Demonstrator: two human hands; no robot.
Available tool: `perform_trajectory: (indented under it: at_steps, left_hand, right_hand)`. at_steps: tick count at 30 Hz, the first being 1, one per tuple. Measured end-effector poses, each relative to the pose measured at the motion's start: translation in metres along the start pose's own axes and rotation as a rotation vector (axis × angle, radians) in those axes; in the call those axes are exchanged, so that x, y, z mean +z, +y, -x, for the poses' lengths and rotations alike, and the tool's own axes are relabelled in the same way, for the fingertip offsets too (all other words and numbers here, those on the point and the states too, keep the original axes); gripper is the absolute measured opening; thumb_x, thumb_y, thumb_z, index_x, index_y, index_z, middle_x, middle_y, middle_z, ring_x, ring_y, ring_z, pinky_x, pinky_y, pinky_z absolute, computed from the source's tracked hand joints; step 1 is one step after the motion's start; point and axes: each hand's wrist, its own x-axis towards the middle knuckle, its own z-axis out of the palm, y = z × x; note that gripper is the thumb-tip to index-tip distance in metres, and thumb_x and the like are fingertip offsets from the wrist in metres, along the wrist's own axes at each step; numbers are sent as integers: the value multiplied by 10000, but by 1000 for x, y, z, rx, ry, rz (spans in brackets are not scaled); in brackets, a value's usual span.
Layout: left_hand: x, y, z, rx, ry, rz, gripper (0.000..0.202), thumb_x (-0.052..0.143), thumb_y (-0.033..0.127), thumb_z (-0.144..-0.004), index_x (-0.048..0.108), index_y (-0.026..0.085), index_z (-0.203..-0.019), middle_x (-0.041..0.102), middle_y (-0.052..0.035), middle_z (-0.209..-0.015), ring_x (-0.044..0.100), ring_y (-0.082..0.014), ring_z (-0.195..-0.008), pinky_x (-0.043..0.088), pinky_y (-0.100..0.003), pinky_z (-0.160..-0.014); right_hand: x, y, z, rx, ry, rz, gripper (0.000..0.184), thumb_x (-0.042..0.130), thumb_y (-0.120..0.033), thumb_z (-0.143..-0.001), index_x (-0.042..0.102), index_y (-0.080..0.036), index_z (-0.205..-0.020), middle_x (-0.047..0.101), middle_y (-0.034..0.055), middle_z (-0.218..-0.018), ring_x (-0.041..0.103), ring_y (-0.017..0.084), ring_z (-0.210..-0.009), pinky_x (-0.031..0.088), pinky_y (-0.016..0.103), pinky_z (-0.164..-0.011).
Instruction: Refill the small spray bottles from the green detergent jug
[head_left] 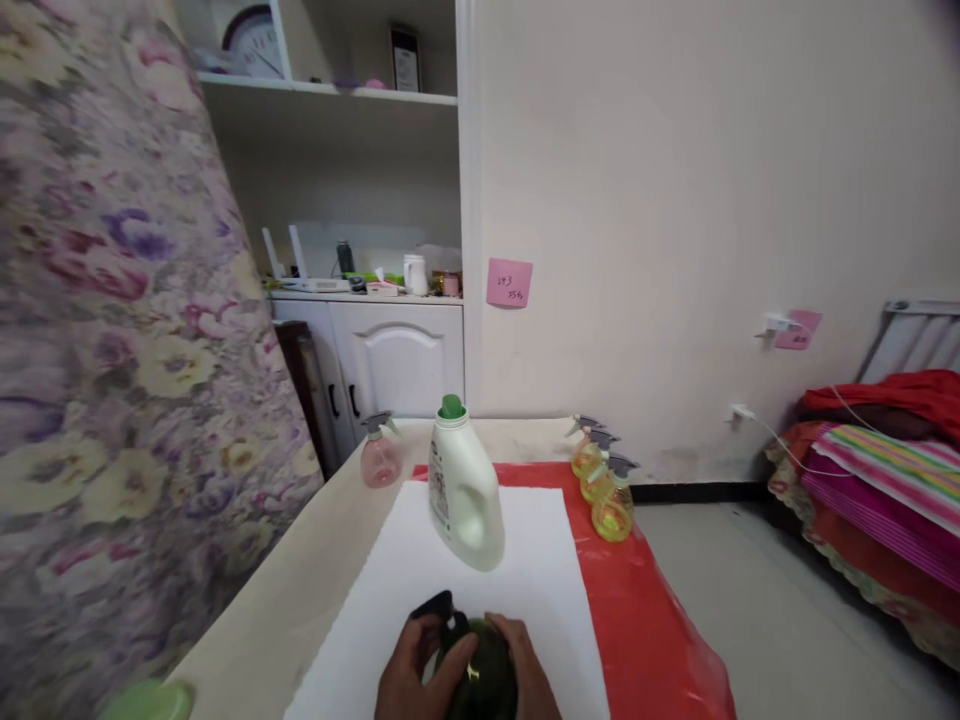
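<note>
At the front of the white sheet [525,590], both my hands are on a dark green spray bottle [489,675]. My left hand [420,668] is closed about its black spray head [439,608], thumb reaching to the bottle's top. Fingers of my right hand [534,672] wrap the right side of the round body. The bottle's lower part is cut off by the picture's edge. Just beyond stands a large pale detergent jug [472,500] with a green spout [451,406] and a side handle.
A pink spray bottle [381,460] stands at the back left of the table. Three yellow spray bottles [613,515] line up on the red sheet [637,620] at the right. A light green object [150,700] lies at the lower left. A floral curtain [135,350] hangs left.
</note>
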Motion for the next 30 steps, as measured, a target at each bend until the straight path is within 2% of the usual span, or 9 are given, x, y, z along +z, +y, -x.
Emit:
perform_trajectory:
  at_steps: [2,4,9,12,16,18,22,28,30]
  left_hand:
    - [4,4,0,7,-10,24,430,783,503,-558,657,201,-837,755,-49,-786,697,-293,-867,548,-354,-771]
    - [7,8,-1,11,-82,88,386,786,476,-586,677,206,-839,756,-30,-802,693,-267,-849,540,-323,-756]
    - [5,6,-4,-34,-365,191,490,765,497,-657,717,219,-1058,783,-55,-978,683,-281,-986,504,-367,-911]
    - [3,3,-1,-12,-471,169,557,722,511,-715,664,242,-1200,756,-78,-1114,659,-289,-1055,457,-426,-1004]
    - [8,11,7,37,-447,115,464,616,520,-805,674,234,-1165,743,-74,-1128,634,-280,-1087,409,-436,-1051]
    - [12,18,9,63,-396,52,391,591,490,-828,695,223,-1093,751,-57,-1043,649,-259,-1009,454,-399,-982]
    - [18,27,11,119,-297,-50,280,697,405,-730,712,199,-919,724,-25,-864,651,-243,-866,501,-336,-817]
    - [14,25,18,142,-437,42,372,632,390,-808,658,232,-1144,723,-77,-1111,622,-275,-1103,451,-393,-995]
    - [17,22,21,127,-398,73,411,691,345,-756,641,232,-1148,718,-82,-1124,623,-278,-1111,449,-394,-1005]
  right_hand:
    - [-9,-1,-4,-14,-76,11,903,796,-218,-421,491,-239,-1271,602,69,-1178,575,319,-1127,465,450,-1006]
    - [-16,3,-8,-11,-136,-11,935,800,-227,-393,478,-238,-1271,601,66,-1168,583,323,-1114,477,451,-988]
    - [-27,27,-11,-22,-166,-73,906,794,-565,-498,482,-225,-1277,609,106,-1170,611,330,-1077,477,493,-964]
    - [-32,31,-7,-26,-186,-125,993,730,-727,-493,458,-224,-1304,603,124,-1208,589,351,-1138,452,510,-995]
    - [-34,22,-2,44,-202,-215,1053,700,-781,-449,421,-243,-1310,591,120,-1245,563,367,-1188,446,505,-1009]
    - [-34,18,-1,71,-193,-223,1054,720,-762,-432,424,-244,-1301,587,118,-1242,567,370,-1177,449,505,-1003]
    - [-31,18,1,45,-188,-233,1053,703,-772,-438,430,-231,-1299,574,124,-1246,556,373,-1185,440,505,-1013]
    - [-32,23,2,1,-195,-267,1068,708,-785,-436,416,-230,-1301,557,132,-1275,513,372,-1260,414,503,-1057]
    - [-32,26,2,1,-200,-284,1074,717,-782,-432,416,-237,-1307,557,129,-1279,520,370,-1255,421,507,-1053]
